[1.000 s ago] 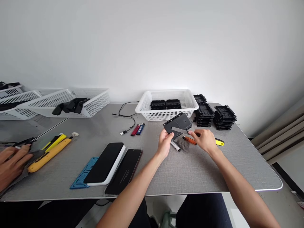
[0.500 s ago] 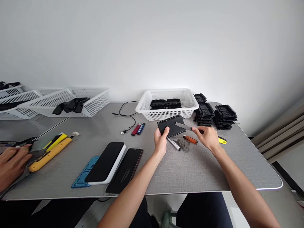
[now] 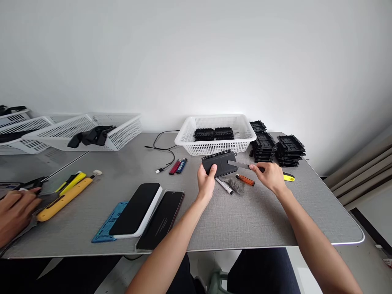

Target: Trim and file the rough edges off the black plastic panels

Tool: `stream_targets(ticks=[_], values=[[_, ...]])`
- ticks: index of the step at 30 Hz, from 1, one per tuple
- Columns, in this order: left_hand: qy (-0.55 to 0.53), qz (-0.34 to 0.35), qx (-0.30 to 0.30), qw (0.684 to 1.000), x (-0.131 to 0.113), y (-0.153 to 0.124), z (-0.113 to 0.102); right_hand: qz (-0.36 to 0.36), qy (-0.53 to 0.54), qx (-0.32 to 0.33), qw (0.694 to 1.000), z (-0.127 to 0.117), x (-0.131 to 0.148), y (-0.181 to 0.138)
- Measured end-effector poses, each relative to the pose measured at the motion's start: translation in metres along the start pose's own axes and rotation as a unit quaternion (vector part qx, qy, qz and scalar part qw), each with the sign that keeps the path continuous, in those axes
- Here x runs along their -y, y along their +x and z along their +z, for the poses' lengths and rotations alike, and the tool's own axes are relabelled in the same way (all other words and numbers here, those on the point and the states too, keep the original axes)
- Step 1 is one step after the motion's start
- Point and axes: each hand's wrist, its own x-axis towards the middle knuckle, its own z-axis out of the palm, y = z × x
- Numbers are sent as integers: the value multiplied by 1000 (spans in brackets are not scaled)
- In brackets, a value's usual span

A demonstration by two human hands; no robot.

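My left hand [image 3: 206, 181] grips the near left corner of a flat black plastic panel [image 3: 219, 162], held low over the grey table [image 3: 245, 216]. My right hand [image 3: 269, 176] is closed on a yellow-handled utility knife [image 3: 288, 177]; its long grey blade [image 3: 240, 164] lies across the panel's top. Just below the panel lie a white marker [image 3: 224, 185], an orange lighter [image 3: 245, 179] and a small grey cloth [image 3: 237, 185].
A white basket [image 3: 216, 122] with black parts stands behind the panel, with stacks of black panels [image 3: 277, 149] to its right. Two phones [image 3: 147, 214], a blue mat, two lighters [image 3: 178, 166] and a cable lie left. Another person's hand [image 3: 14, 214] rests by yellow knives [image 3: 63, 194].
The panel has swung from a tilt to nearly level and shifted left and back. My right hand with the knife moved slightly away from me, blade still on the panel.
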Motion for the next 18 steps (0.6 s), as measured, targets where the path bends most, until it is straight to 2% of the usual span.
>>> stream_targets(ticks=[3,9,18], values=[[-8,2,20,1000,-1,0,1,-10,5,2,1000,1,1,-1],[-3,-7,6,1000,-1,1,1,-8,-6,0,1000,-2,-5,2],[11,-4,16,1000,-3,1,1,-29,13,5,999,-6,-8,3]])
